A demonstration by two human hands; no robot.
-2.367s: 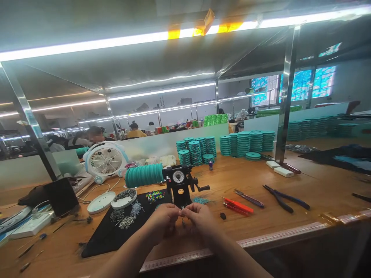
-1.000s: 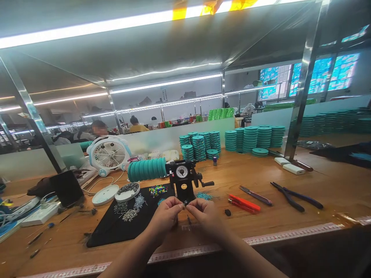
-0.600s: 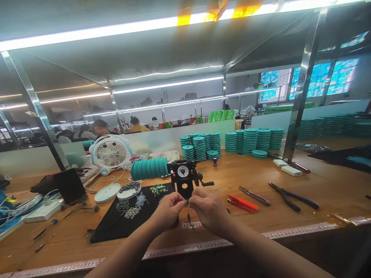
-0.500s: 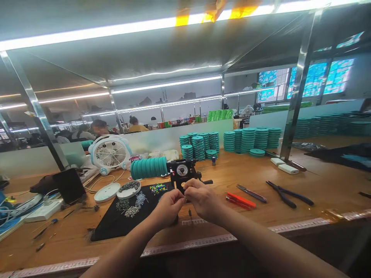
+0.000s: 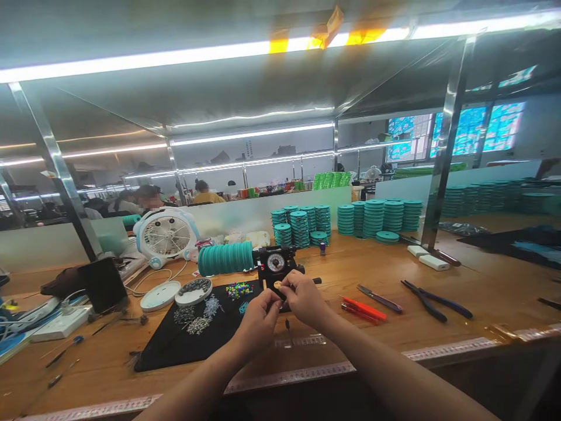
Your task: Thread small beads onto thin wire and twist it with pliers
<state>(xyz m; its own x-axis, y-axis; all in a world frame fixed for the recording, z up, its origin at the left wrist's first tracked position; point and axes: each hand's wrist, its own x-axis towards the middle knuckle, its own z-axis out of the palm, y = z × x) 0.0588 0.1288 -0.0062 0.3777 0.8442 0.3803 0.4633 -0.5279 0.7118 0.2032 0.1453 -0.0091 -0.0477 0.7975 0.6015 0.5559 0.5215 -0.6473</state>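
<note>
My left hand (image 5: 259, 318) and my right hand (image 5: 304, 298) meet in front of a black device with a round dial (image 5: 276, 263). The fingers of each hand are pinched together, the tips close to one another. What they hold, if anything, is too small to make out. A row of teal spools (image 5: 225, 258) sits sideways at the device's left. Left of my hands, a black mat (image 5: 175, 345) carries small piles of colourful beads (image 5: 239, 289), silvery pieces (image 5: 198, 325) and pale blue pieces (image 5: 212, 304). A white dish (image 5: 193, 292) of grey pieces stands at the mat's back edge.
Orange-handled tool (image 5: 363, 310), a knife-like tool (image 5: 380, 298) and dark pliers (image 5: 432, 301) lie to the right. Stacks of teal spools (image 5: 374, 217) line the back by a frosted divider. A white fan (image 5: 167, 235) stands back left; people sit beyond.
Both hands have shifted slightly, the right one a little left and down, its fingers still pinched. The whole view has tilted a bit upward. More blue pieces now show beside my left hand.
</note>
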